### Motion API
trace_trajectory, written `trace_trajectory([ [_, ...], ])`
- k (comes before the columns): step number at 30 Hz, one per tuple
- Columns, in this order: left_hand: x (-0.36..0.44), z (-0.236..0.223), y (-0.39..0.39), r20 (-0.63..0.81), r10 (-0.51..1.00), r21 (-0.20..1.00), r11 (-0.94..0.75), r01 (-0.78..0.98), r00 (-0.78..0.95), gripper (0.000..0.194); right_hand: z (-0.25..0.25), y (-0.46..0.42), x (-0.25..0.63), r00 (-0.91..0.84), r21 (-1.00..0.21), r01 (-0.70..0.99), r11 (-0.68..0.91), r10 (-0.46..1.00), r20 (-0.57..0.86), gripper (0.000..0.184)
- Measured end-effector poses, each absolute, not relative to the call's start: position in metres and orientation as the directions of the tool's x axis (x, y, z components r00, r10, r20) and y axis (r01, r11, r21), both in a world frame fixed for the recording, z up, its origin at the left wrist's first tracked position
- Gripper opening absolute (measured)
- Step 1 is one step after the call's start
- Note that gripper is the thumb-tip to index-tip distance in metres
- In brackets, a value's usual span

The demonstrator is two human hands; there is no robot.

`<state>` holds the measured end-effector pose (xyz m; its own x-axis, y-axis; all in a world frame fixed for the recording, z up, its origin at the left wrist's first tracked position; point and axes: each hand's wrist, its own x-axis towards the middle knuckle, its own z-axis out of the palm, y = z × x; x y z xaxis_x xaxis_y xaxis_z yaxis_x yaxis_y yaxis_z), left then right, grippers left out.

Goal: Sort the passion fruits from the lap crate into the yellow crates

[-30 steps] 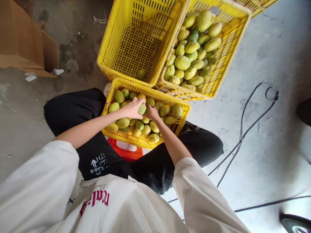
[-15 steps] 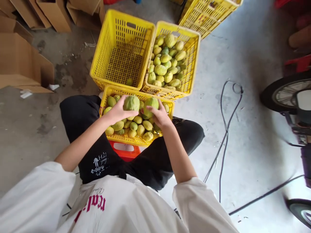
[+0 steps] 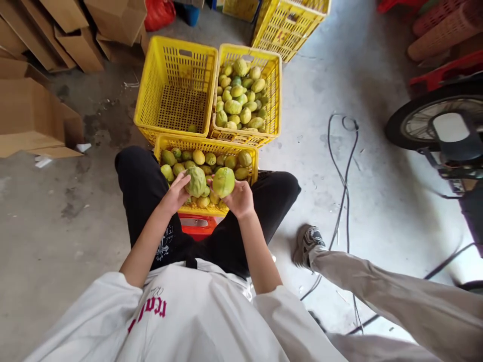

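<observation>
My left hand (image 3: 178, 193) is closed around a wrinkled, dull green fruit (image 3: 196, 181). My right hand (image 3: 239, 199) grips a smoother, brighter yellow-green fruit (image 3: 224, 182) from its right side. The two fruits are held side by side, a small gap apart, over the near yellow crate (image 3: 252, 166). That crate stands between my knees and holds many green and yellow fruits (image 3: 198, 157) of a similar kind. I cannot tell exactly which fruit this is.
Beyond stand a yellow crate (image 3: 146, 90) with one fruit on its bottom and another crate (image 3: 276, 95) part full of fruit. Cardboard boxes (image 3: 33, 110) are at left. A cable (image 3: 345, 191) lies on the floor. A person's leg (image 3: 362, 274) and a wheel (image 3: 415, 120) are at right.
Both hands have drawn the two fruits nearer my body. A person's legs have come into view at right. The head view has shifted, showing more of the far floor.
</observation>
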<state>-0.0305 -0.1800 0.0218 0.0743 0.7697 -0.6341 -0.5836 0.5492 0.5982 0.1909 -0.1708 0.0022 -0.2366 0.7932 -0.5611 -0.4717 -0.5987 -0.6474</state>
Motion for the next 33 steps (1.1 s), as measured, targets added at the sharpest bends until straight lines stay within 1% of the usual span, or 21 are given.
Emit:
trace_trajectory([
  [2, -0.027, 0.019, -0.176, -0.707, 0.706, 0.532, 0.558, -0.637, 0.028, 0.016, -0.007, -0.167, 0.184, -0.222, -0.615, -0.514, -0.598, 0.785, -0.579, 0.043],
  [4, -0.024, 0.015, -0.173, -0.764, 0.645, 0.482, 0.57, -0.665, -0.002, 0.02, -0.016, -0.166, 0.177, -0.199, -0.577, -0.546, -0.608, 0.763, -0.615, 0.04],
  [7, -0.024, 0.007, -0.172, -0.773, 0.634, 0.458, 0.581, -0.673, 0.021, 0.031, -0.026, -0.168, 0.17, -0.207, -0.52, -0.561, -0.645, 0.717, -0.666, 0.037],
  [8, -0.024, 0.004, -0.172, -0.769, 0.638, 0.455, 0.587, -0.67, 0.037, 0.032, -0.028, -0.169, 0.169, -0.221, -0.507, -0.564, -0.652, 0.71, -0.668, 0.038],
  [10, -0.025, 0.0, -0.171, -0.766, 0.64, 0.452, 0.598, -0.662, 0.056, 0.027, -0.03, -0.171, 0.165, -0.243, -0.495, -0.572, -0.654, 0.712, -0.659, 0.043],
  [13, -0.027, 0.0, -0.17, -0.782, 0.622, 0.46, 0.618, -0.638, 0.039, 0.02, -0.031, -0.171, 0.162, -0.224, -0.491, -0.589, -0.642, 0.713, -0.665, 0.048],
  [14, -0.028, 0.0, -0.17, -0.786, 0.617, 0.463, 0.62, -0.634, 0.03, 0.021, -0.03, -0.17, 0.161, -0.21, -0.489, -0.598, -0.635, 0.713, -0.67, 0.047],
  [16, -0.029, 0.003, -0.17, -0.783, 0.622, 0.467, 0.6, -0.649, 0.012, 0.03, -0.028, -0.168, 0.16, -0.189, -0.483, -0.626, -0.613, 0.719, -0.669, 0.042],
  [18, -0.029, 0.007, -0.17, -0.751, 0.66, 0.487, 0.537, -0.689, -0.016, 0.038, -0.024, -0.166, 0.161, -0.191, -0.473, -0.657, -0.587, 0.736, -0.649, 0.038],
  [20, -0.027, 0.01, -0.171, -0.713, 0.7, 0.512, 0.476, -0.715, -0.044, 0.036, -0.02, -0.166, 0.162, -0.202, -0.476, -0.673, -0.566, 0.76, -0.617, 0.042],
  [22, -0.025, 0.013, -0.171, -0.687, 0.725, 0.535, 0.462, -0.707, -0.046, 0.033, -0.017, -0.165, 0.163, -0.201, -0.506, -0.664, -0.55, 0.783, -0.588, 0.048],
  [24, -0.024, 0.015, -0.171, -0.668, 0.744, 0.554, 0.474, -0.685, -0.024, 0.034, -0.016, -0.165, 0.164, -0.182, -0.541, -0.647, -0.537, 0.798, -0.574, 0.049],
  [26, -0.023, 0.016, -0.172, -0.654, 0.756, 0.563, 0.472, -0.679, -0.016, 0.033, -0.019, -0.164, 0.165, -0.151, -0.546, -0.654, -0.523, 0.798, -0.584, 0.047],
  [29, -0.023, 0.014, -0.173, -0.7, 0.713, 0.539, 0.497, -0.68, -0.033, 0.021, -0.025, -0.163, 0.166, -0.102, -0.494, -0.714, -0.496, 0.772, -0.628, 0.048],
  [30, -0.023, 0.012, -0.174, -0.716, 0.697, 0.526, 0.519, -0.673, -0.022, 0.02, -0.027, -0.162, 0.167, -0.09, -0.475, -0.734, -0.485, 0.763, -0.64, 0.048],
  [33, -0.021, 0.006, -0.176, -0.724, 0.689, 0.508, 0.568, -0.648, 0.037, 0.026, -0.031, -0.162, 0.166, -0.079, -0.458, -0.757, -0.466, 0.761, -0.644, 0.044],
])
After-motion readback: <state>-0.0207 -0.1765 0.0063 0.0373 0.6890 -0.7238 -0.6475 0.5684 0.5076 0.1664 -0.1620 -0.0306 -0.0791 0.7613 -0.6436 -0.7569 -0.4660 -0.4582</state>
